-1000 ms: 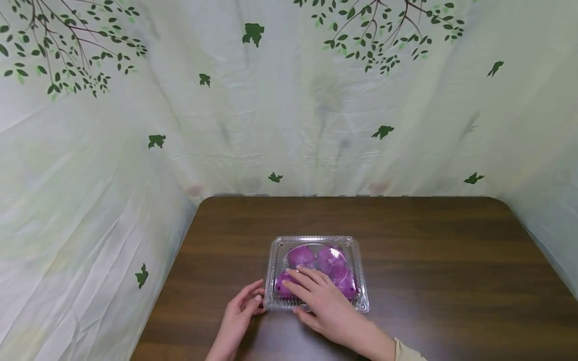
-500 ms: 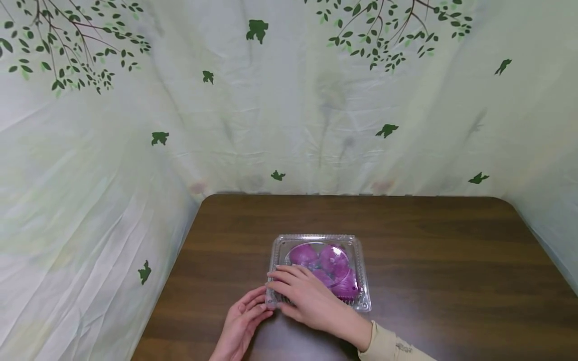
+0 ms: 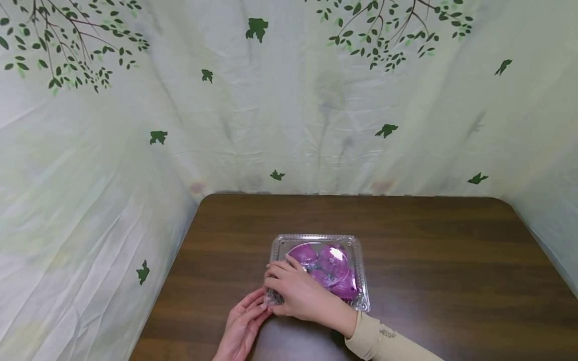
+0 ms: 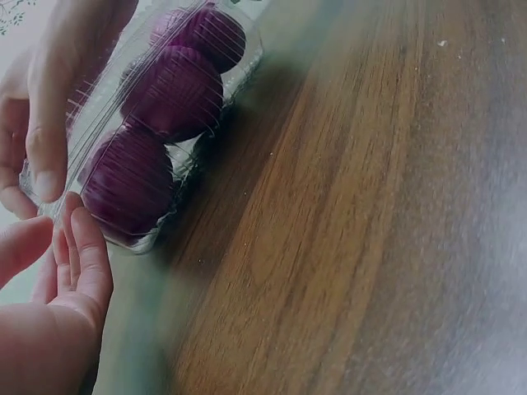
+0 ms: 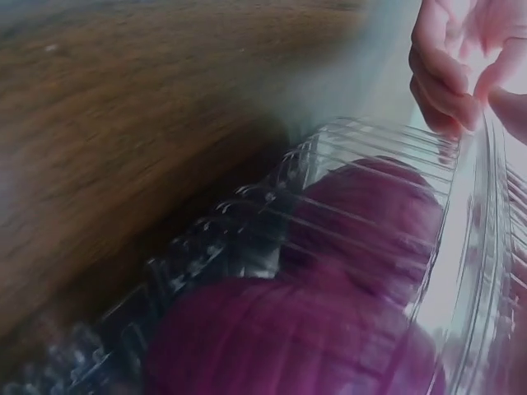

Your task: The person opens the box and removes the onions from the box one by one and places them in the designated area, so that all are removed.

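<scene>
Resting on the near, middle part of a brown wooden table [image 3: 442,260], a clear plastic container [image 3: 316,237] with a ribbed rim and its lid down holds several round purple items [image 3: 333,260]. They sit close together, and bright glare lies over the lid above them. From the left wrist, three show in a row behind the ribbed plastic wall.

Both hands meet at the container's near left corner. The left hand [image 3: 244,321] comes in from the near edge of the table, pinching the corner's lip between thumb and fingers. The right hand [image 3: 300,293] reaches across the lid from the right, its bent fingers over the left side and its thumb by the same corner, grasping the rim. The two hands are just beside each other; whether they touch is hard to tell.

A beige sleeve [image 3: 368,336] with small dark markings covers the right forearm. Behind the table and along its sides hangs pale, creased cloth [image 3: 289,100], printed with leafy branches [image 3: 72,45] at the top and scattered dark green shapes [image 3: 257,29] below.
</scene>
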